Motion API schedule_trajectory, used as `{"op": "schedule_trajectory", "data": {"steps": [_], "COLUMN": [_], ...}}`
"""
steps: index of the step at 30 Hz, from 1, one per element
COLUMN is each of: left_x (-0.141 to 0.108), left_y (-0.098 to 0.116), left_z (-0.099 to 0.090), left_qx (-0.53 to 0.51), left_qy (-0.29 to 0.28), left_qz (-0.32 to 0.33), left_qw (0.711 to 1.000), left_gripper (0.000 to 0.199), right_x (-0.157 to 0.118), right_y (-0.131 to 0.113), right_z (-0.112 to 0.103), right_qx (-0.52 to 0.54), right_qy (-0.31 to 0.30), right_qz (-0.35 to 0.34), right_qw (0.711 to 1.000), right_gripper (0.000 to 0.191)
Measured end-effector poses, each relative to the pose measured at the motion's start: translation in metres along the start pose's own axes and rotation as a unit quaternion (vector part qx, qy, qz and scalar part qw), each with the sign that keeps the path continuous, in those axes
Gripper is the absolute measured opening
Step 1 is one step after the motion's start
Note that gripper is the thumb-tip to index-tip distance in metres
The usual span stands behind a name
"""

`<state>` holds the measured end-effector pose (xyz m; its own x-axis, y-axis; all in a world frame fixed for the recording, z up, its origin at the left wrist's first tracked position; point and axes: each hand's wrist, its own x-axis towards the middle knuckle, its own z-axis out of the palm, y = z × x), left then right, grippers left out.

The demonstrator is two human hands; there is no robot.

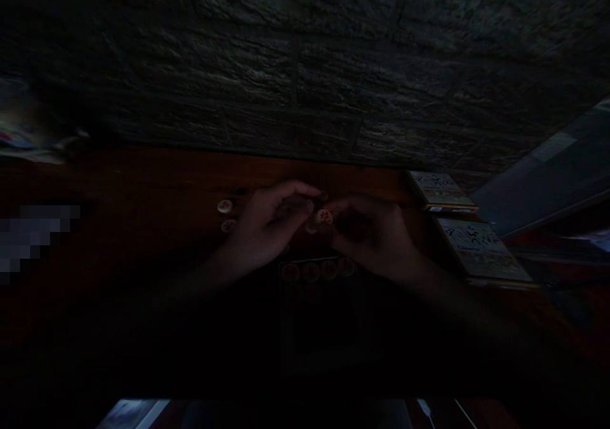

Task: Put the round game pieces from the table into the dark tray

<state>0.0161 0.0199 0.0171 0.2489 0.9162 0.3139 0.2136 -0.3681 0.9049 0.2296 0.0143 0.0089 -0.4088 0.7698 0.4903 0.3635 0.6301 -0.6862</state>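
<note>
In the dim light, my right hand (pixel 376 238) is closed on a round, pale xiangqi piece (pixel 325 217) with a red character facing up. My left hand (pixel 267 225) is just left of it, thumb and index finger curved and apart. A darker piece (pixel 324 196) lies by the left index fingertip, and another piece (pixel 311 228) shows partly beneath the held one. Nearer to me is a dark, shallow box (pixel 286 327) with a row of pieces (pixel 311 271) along its far side. Shadow hides most of its inside.
Two loose pieces lie left of my left hand, one pale piece (pixel 225 206) behind a red-marked piece (pixel 228 226). Two flat printed boxes, a far one (pixel 441 189) and a near one (pixel 483 248), lie at right on the wooden table (pixel 157 181). A stone-block wall (pixel 267 79) rises behind.
</note>
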Motion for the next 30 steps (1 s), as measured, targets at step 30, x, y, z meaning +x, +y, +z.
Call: {"op": "schedule_trajectory", "data": {"steps": [30], "left_x": [-0.007], "left_y": [0.008], "left_z": [-0.011], "left_qx": [0.097], "left_qy": [-0.041], "left_qz": [0.098], "left_qw": [0.99], "left_gripper": [0.017], "right_x": [-0.039], "right_y": [-0.038], "right_z": [-0.003], "right_qx": [-0.096], "right_qy": [-0.193], "right_qz": [-0.056], "right_qw": [0.975], "right_gripper": [0.021]}}
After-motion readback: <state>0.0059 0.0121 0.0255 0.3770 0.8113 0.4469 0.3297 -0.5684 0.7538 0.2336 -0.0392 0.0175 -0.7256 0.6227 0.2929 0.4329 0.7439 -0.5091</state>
